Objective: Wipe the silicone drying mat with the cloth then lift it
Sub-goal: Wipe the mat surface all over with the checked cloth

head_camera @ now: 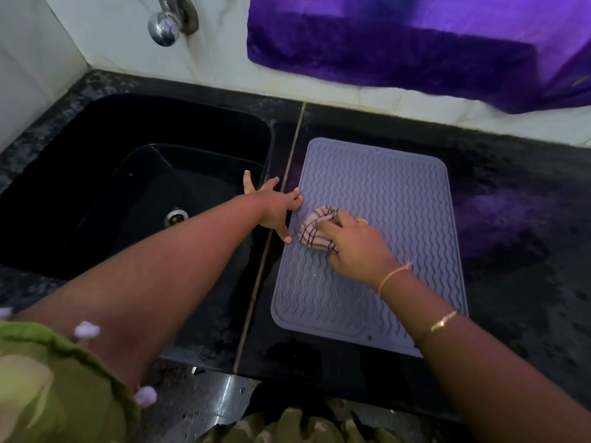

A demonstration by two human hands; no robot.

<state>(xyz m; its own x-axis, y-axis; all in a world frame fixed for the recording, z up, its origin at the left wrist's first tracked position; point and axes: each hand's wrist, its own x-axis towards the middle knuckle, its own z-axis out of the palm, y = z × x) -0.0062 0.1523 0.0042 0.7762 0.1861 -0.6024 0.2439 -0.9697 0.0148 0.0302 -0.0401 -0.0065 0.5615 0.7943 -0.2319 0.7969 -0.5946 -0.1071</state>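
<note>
A grey silicone drying mat (383,199) with wavy ridges lies flat on the black counter, right of the sink. My right hand (355,244) grips a bunched white cloth with dark stripes (315,230) and holds it down on the mat's left middle part. My left hand (275,207) lies with spread, straight fingers on the mat's left edge and the counter strip beside it, just left of the cloth.
A black sink (134,187) with a metal drain (175,216) sits to the left. A chrome tap (166,24) juts from the tiled wall above it. A purple cloth (415,43) hangs on the wall behind the mat. The dark counter (518,219) stretches right.
</note>
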